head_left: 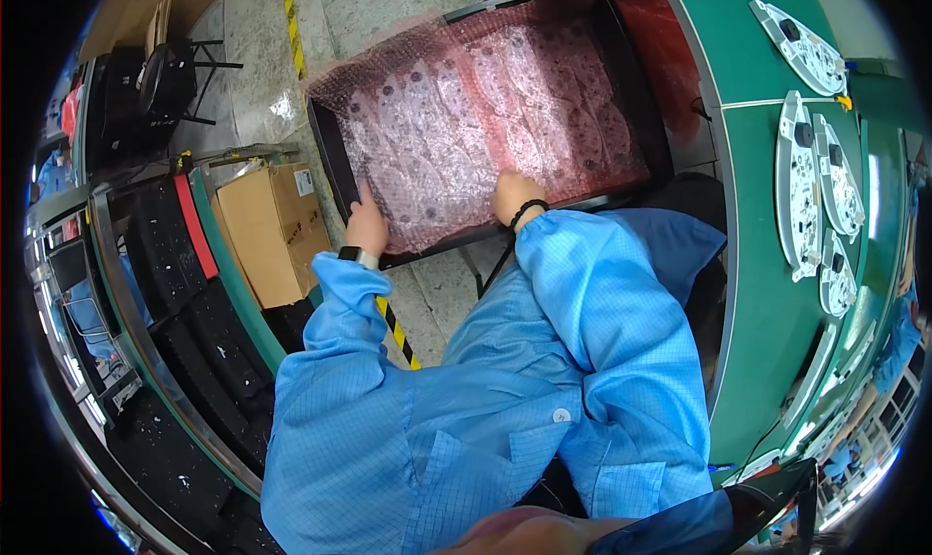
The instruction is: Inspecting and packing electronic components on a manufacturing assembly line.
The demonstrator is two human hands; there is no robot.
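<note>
Bubble wrap (476, 133) touched by left hand (367, 227), curled right hand (517, 197); grips cannot be told. Black box (633, 81) seen beneath hands

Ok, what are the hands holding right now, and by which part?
The right hand looks closed on the near edge of the pink bubble wrap. The left hand is at its near-left corner; whether it grips cannot be told.

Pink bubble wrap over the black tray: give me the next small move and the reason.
Probably tuck in the bubble wrap at the far left of the black tray: it drapes over the rim there, while the left hand and right hand are at the near side.
</note>
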